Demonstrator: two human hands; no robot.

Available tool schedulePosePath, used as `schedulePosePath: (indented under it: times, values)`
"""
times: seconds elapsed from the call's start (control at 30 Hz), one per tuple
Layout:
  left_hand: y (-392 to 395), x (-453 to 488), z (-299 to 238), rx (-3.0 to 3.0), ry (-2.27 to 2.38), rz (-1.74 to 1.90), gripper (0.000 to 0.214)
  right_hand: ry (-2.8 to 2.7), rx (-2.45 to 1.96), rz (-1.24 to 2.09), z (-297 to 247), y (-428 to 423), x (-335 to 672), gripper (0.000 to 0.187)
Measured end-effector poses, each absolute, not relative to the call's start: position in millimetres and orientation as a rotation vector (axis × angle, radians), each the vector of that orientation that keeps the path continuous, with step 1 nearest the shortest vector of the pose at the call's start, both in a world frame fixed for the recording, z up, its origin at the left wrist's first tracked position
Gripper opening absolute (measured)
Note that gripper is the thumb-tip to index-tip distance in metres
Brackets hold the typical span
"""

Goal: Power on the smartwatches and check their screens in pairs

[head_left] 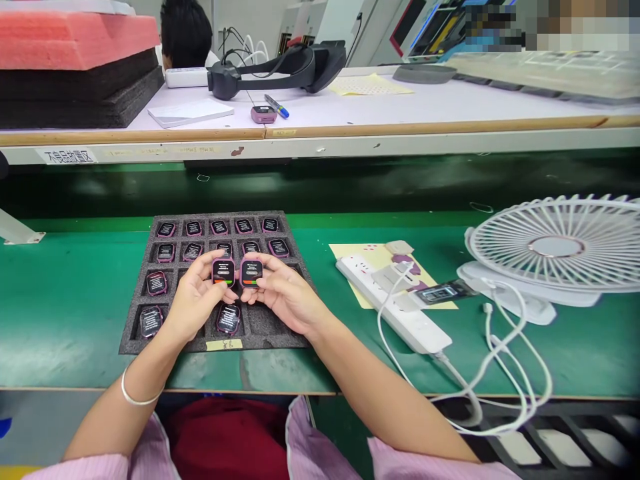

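Note:
A black foam tray [135, 333] lies on the green bench and holds several small pink-edged watch bodies in its pockets. My left hand [193, 300] pinches one watch body [223, 272] with its screen lit, held just above the tray's middle. My right hand [285, 293] grips a second watch body [251, 273], also lit, right beside the first. Both screens face up and the two nearly touch. Another watch body [229, 319] sits in the pocket just below my hands.
A white power strip [400, 313] with white cables lies right of the tray on a yellow sheet. A white desk fan [555, 247] lies at the far right. The raised shelf behind carries a headset [280, 67], foam stacks [75, 67] and a pink watch body [263, 114]. Another person's head shows beyond.

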State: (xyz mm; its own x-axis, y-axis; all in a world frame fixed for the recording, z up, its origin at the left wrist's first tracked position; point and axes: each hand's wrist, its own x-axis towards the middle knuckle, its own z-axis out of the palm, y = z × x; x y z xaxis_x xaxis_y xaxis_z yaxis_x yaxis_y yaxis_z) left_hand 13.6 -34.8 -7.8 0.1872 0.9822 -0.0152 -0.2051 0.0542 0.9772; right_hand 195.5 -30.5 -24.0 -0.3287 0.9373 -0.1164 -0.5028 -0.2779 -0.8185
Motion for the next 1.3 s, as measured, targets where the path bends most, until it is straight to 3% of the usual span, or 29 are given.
schedulePosePath:
  times: [0.3, 1.3]
  values:
    - [-34.3, 14.9, -9.1, 1.154, 0.964, 1.137, 0.046, -0.881, -0.745, 1.784, -25.8, -31.0, 195.8, 0.041]
    - [-35.6, 15.5, -11.9, 1.160, 0.964, 1.144, 0.059, -0.955, -0.773, 1.682, -22.8, -33.8, 194.8, 0.047]
